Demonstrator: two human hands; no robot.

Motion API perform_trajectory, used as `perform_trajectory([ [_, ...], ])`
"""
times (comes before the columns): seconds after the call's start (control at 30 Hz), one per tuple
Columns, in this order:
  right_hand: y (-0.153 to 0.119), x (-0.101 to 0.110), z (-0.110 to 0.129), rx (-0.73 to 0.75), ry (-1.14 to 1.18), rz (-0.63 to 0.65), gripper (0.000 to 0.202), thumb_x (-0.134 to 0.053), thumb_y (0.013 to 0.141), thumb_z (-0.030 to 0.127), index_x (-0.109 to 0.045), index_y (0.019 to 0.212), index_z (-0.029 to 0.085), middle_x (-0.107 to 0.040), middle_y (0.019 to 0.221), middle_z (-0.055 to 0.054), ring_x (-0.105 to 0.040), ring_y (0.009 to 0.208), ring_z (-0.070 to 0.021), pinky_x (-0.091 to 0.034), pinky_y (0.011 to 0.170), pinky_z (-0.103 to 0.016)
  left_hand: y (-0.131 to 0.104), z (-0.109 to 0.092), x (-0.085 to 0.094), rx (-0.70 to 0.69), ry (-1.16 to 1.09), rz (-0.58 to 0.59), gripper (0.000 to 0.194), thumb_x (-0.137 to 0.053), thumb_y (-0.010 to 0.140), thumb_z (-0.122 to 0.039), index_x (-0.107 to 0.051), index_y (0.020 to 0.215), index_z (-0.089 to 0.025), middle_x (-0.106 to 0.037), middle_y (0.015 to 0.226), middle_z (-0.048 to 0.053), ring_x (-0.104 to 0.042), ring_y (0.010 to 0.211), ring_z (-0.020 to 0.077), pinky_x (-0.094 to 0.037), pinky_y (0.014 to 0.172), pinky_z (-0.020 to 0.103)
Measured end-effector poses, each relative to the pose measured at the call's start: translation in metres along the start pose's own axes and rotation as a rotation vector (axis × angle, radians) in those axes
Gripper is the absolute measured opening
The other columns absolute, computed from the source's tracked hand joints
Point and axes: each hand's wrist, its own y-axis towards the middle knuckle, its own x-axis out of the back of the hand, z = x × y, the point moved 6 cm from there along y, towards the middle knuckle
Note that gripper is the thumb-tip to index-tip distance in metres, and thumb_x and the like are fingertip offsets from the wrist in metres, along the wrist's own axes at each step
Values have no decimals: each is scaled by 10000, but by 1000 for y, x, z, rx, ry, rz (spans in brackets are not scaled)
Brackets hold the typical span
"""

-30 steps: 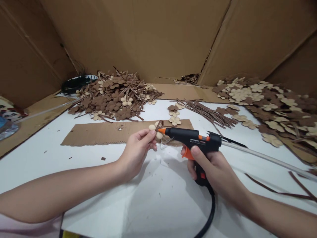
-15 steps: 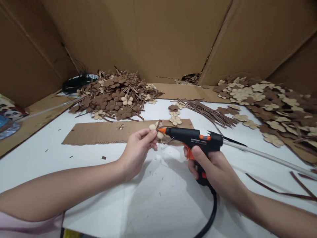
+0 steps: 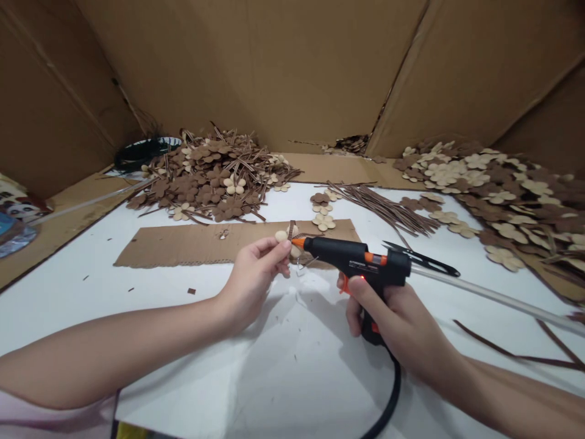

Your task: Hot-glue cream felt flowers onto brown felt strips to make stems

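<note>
Between thumb and fingers, my left hand [image 3: 258,274] pinches a cream felt flower [image 3: 281,234] with a narrow brown ribbon [image 3: 291,228] lying across it. My right hand [image 3: 388,311] grips a black and orange hot glue gun [image 3: 342,253], its fingers at the orange trigger. The orange nozzle [image 3: 298,242] meets the ribbon and flower just beyond my left thumb; the exact contact spot is partly hidden by the fingers. A clear glue stick [image 3: 484,289] runs out of the gun's back. Behind the flower lies a flat cardboard strip [image 3: 173,247].
Brown and cream flowers with ribbons are heaped [image 3: 214,177] at back left, more flowers [image 3: 512,189] at right. A ribbon bundle [image 3: 388,207] and black thread snips [image 3: 425,259] lie behind the gun. The cord [image 3: 393,396] hangs toward me. Cardboard walls [image 3: 256,73] enclose the white table.
The glue gun's rear has shifted slightly down and left, uncovering more of the black snips. A red light now shows on the gun. My left hand stays almost still.
</note>
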Motion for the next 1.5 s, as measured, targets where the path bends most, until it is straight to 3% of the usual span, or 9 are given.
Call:
perform_trajectory([
  [0.17,-3,1,-1,11,-63,-35,614,-311,853,588,-549,452,187,-610,574,-49,-533,563,-151,-384,563,-268,0,2,0,1,13,3,154,-621,774,-263,-600,690,-135,-525,618,-28,-444,564,78,-343,591,219],
  [0.3,-6,4,-1,-11,-83,-71,601,-331,855,570,-560,443,198,-596,502,-43,-562,604,-172,-393,579,-270,0,2,-1,12,7,4,153,-619,774,-260,-605,698,-127,-557,668,-11,-444,564,77,-347,581,221],
  [0.4,-9,6,2,-42,-28,-91,599,-358,835,586,-557,423,200,-588,450,-42,-535,505,-155,-393,518,-265,1,2,-1,20,-4,-3,155,-614,776,-253,-608,699,-119,-561,672,-3,-443,557,75,-350,580,222],
  [0.53,-12,15,8,-37,103,-227,587,-403,788,625,-560,406,208,-574,413,-41,-460,391,-130,-355,420,-267,2,2,1,20,-18,-6,162,-629,765,-264,-608,696,-120,-556,669,-1,-450,556,77,-353,579,226],
  [0.67,-12,23,6,-39,199,-330,595,-399,798,620,-574,395,220,-569,430,-43,-450,411,-133,-349,416,-271,3,3,2,20,-30,-4,165,-647,752,-275,-615,696,-123,-559,678,0,-452,557,78,-359,574,227],
  [1.07,-4,23,-7,-85,328,-378,490,-427,796,603,-593,518,236,-592,467,-56,-581,624,-228,-380,470,-297,1,0,-1,34,-7,1,179,-649,746,-282,-622,664,-125,-560,646,-12,-442,519,69,-356,539,220],
  [1.33,-4,21,-5,-117,330,-343,517,-419,786,626,-560,486,230,-594,476,-38,-490,484,-173,-372,475,-300,-1,-1,-3,56,1,-23,184,-654,726,-271,-605,627,-124,-579,625,-10,-440,500,69,-358,523,229],
  [1.5,-3,20,-5,-126,408,-341,403,-464,766,620,-593,718,241,-585,444,-12,-476,442,-173,-369,439,-294,-2,-1,-3,63,13,-21,176,-636,733,-260,-578,635,-126,-570,626,-14,-439,493,66,-349,512,220],
])
